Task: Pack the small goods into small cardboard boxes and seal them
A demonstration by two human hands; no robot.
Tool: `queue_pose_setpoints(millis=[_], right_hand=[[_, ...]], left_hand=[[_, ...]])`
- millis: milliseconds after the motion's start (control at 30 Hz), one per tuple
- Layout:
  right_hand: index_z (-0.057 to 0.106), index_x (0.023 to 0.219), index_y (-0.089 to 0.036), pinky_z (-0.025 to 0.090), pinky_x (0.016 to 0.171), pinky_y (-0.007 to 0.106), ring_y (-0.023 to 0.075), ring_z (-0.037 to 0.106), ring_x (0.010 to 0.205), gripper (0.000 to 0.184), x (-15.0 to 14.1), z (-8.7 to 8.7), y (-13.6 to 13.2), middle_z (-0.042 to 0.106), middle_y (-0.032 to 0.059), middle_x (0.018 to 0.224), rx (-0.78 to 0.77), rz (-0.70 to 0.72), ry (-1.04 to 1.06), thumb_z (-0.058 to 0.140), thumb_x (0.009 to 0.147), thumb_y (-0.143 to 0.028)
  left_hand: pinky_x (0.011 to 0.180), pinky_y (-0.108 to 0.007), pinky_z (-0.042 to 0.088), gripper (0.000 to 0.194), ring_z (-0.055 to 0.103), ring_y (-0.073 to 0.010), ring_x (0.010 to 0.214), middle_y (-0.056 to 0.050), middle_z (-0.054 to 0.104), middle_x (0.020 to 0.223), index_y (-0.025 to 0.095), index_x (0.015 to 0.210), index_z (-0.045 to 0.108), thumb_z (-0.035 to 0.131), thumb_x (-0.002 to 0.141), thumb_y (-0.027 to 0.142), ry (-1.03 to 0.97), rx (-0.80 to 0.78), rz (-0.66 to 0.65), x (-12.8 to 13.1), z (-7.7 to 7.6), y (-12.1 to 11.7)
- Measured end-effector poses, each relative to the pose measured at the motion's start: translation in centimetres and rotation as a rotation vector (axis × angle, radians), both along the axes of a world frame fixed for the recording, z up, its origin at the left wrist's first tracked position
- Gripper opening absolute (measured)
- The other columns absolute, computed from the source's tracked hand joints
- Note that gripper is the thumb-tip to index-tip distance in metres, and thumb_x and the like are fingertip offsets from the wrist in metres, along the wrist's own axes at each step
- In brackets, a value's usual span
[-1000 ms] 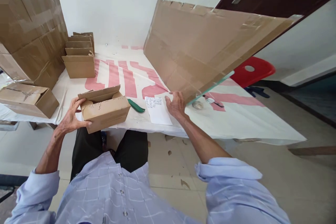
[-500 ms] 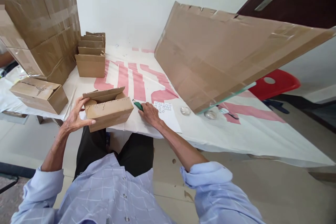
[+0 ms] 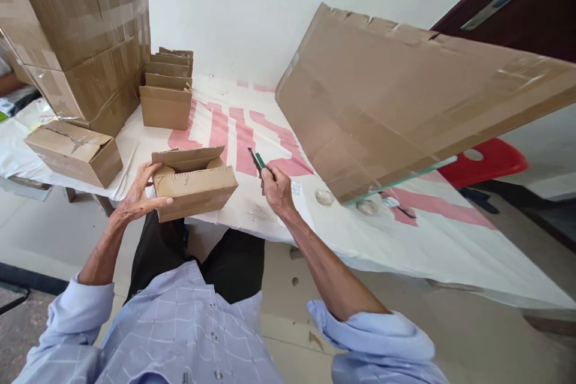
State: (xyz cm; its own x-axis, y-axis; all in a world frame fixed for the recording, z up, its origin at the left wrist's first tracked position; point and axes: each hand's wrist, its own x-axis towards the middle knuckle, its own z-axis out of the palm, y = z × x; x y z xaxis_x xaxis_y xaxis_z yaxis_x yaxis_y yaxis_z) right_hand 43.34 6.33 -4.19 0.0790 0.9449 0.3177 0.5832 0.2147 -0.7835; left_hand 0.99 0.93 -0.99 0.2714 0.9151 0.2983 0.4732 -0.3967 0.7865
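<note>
A small open cardboard box [image 3: 194,186] rests at the near edge of the table. My left hand [image 3: 138,192] grips its left end, thumb on the front face and fingers behind. My right hand [image 3: 275,189] is closed round a green utility knife [image 3: 258,161], lifted off the table with its tip pointing up and away. A white sheet with small printed squares [image 3: 297,189] lies just right of that hand, mostly hidden by it.
A big cardboard sheet [image 3: 405,96] leans over the table's right side above a glass edge. Large taped cartons [image 3: 81,42] and a small closed box [image 3: 74,152] stand left. Several folded boxes [image 3: 166,87] line the back. A red stool [image 3: 490,159] sits right.
My right hand moved left from the white sheet to the green knife, closed on it and raised it. My left hand stayed on the box.
</note>
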Motion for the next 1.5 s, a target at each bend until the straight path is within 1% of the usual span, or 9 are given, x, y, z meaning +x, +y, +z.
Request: queue_pose_setpoints(millis=[133, 267, 367, 500, 633, 800, 1000, 1200, 1500], right_hand=[[0.073, 0.097, -0.023, 0.039, 0.047, 0.028, 0.0133, 0.048, 0.052, 0.049, -1.1, 4.2, -2.0, 0.063, -0.0031, 0.069, -0.015, 0.147, 0.318, 0.072, 0.095, -0.072], [0.083, 0.107, -0.023, 0.046, 0.051, 0.03, 0.0144, 0.054, 0.057, 0.046, -2.9, 7.9, -3.5, 0.075, 0.0013, 0.081, -0.051, 0.303, 0.228, 0.081, 0.09, -0.066], [0.088, 0.108, -0.024, 0.058, 0.067, 0.035, 0.0195, 0.067, 0.072, 0.041, -4.0, 9.4, -4.0, 0.081, 0.0037, 0.09, -0.036, 0.376, 0.076, 0.082, 0.091, -0.06], [0.09, 0.108, -0.025, 0.063, 0.087, 0.041, 0.0268, 0.078, 0.096, 0.038, -4.8, 9.9, -4.0, 0.087, 0.0068, 0.107, -0.002, 0.437, -0.023, 0.078, 0.094, -0.058], [0.089, 0.107, -0.026, 0.063, 0.084, 0.041, 0.0269, 0.077, 0.094, 0.036, -4.8, 9.9, -3.8, 0.087, 0.0054, 0.102, -0.009, 0.421, -0.04, 0.077, 0.095, -0.058], [0.089, 0.106, -0.024, 0.061, 0.078, 0.039, 0.0248, 0.074, 0.086, 0.038, -4.6, 10.6, -3.5, 0.084, 0.0046, 0.096, -0.006, 0.414, -0.042, 0.077, 0.095, -0.058], [0.089, 0.104, -0.024, 0.061, 0.077, 0.039, 0.0251, 0.073, 0.086, 0.039, -4.6, 11.6, -3.6, 0.085, 0.0059, 0.099, 0.004, 0.411, -0.051, 0.078, 0.095, -0.061], [0.09, 0.103, -0.025, 0.058, 0.072, 0.037, 0.0234, 0.072, 0.08, 0.039, -3.8, 12.9, -4.6, 0.082, 0.0046, 0.091, -0.015, 0.422, -0.097, 0.078, 0.097, -0.061], [0.091, 0.102, -0.026, 0.06, 0.081, 0.039, 0.0255, 0.076, 0.089, 0.033, -3.9, 13.3, -4.7, 0.086, 0.0055, 0.097, -0.059, 0.539, -0.152, 0.078, 0.097, -0.055]], left_hand=[[0.121, -0.062, 0.06, 0.106, 0.049, -0.0441, 0.159, -0.017, 0.045, 0.169, 0.029, 0.165, 0.052, 0.092, 0.079, 0.076, 0.015, -0.017, -0.004, 0.1, 0.2, -0.2], [0.122, -0.063, 0.058, 0.11, 0.049, -0.0456, 0.159, -0.016, 0.045, 0.168, 0.029, 0.167, 0.051, 0.094, 0.077, 0.076, 0.014, -0.018, -0.016, 0.1, 0.3, -0.4], [0.122, -0.063, 0.058, 0.108, 0.048, -0.0457, 0.16, -0.016, 0.045, 0.169, 0.03, 0.167, 0.051, 0.092, 0.079, 0.077, 0.002, -0.014, -0.013, 0.1, 0.2, -0.6], [0.124, -0.063, 0.058, 0.097, 0.048, -0.0446, 0.161, -0.015, 0.044, 0.169, 0.03, 0.159, 0.061, 0.091, 0.08, 0.078, 0.002, -0.021, -0.012, 0.2, 0.0, -0.7], [0.129, -0.067, 0.052, 0.073, 0.043, -0.0435, 0.164, -0.014, 0.045, 0.17, 0.03, 0.138, 0.077, 0.088, 0.084, 0.078, -0.007, 0.033, -0.018, 0.6, -0.2, -0.7], [0.143, -0.069, 0.029, 0.06, 0.035, -0.042, 0.172, -0.014, 0.035, 0.18, 0.025, 0.119, 0.082, 0.082, 0.091, 0.078, -0.027, 0.186, 0.008, 1.2, -0.5, -1.0], [0.128, -0.066, 0.052, 0.046, 0.032, -0.0414, 0.174, -0.01, 0.028, 0.188, 0.024, 0.107, 0.083, 0.074, 0.103, 0.069, 0.017, 0.269, 0.067, 1.8, -0.6, -2.8], [0.126, -0.066, 0.054, 0.034, 0.036, -0.0408, 0.172, -0.006, 0.039, 0.185, 0.03, 0.106, 0.088, 0.071, 0.107, 0.06, 0.069, 0.277, 0.075, 2.4, -0.1, -3.8], [0.127, -0.066, 0.053, 0.026, 0.036, -0.0406, 0.172, -0.004, 0.036, 0.186, 0.031, 0.103, 0.089, 0.07, 0.106, 0.047, 0.043, 0.295, 0.019, 2.1, -0.2, -3.7]])
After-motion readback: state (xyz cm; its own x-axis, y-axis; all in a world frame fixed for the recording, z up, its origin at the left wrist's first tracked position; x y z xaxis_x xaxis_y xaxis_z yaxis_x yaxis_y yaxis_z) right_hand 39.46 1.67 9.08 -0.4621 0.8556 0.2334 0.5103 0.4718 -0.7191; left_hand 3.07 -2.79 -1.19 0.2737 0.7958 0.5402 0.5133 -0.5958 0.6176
